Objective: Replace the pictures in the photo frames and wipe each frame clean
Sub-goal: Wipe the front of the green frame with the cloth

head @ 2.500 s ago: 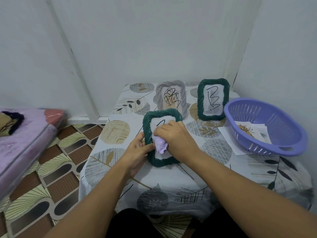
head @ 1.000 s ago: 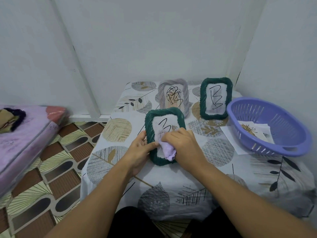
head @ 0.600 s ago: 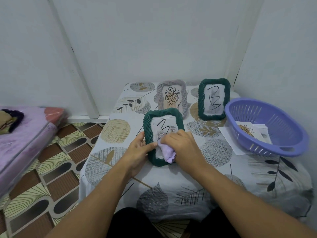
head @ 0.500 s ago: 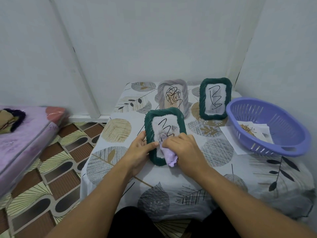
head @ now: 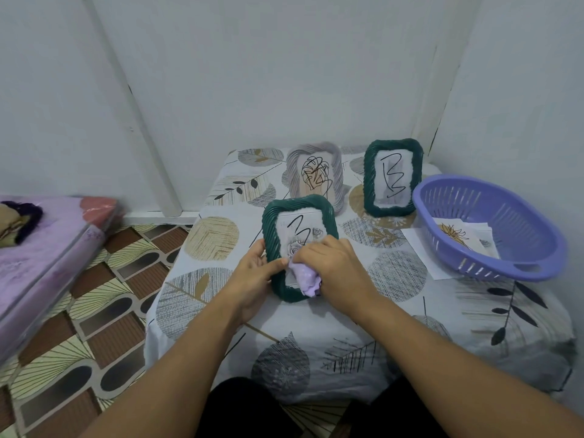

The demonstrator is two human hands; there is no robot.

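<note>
My left hand (head: pixel 252 273) grips the near green frame (head: pixel 298 248) upright; my right hand (head: pixel 331 267) presses a bunched lilac cloth (head: pixel 305 278) on its lower glass (unwiped area lies above).

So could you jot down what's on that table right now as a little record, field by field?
near frame: dark green photo frame, propped up at the table's middle, scribbled picture inside
left hand: left hand holds that frame's left edge
right hand: right hand presses a lilac cloth on the lower glass
back frames: grey photo frame and second green photo frame, both upright
basket: purple plastic basket at right, loose pictures inside
surface: leaf-print tablecloth
</note>
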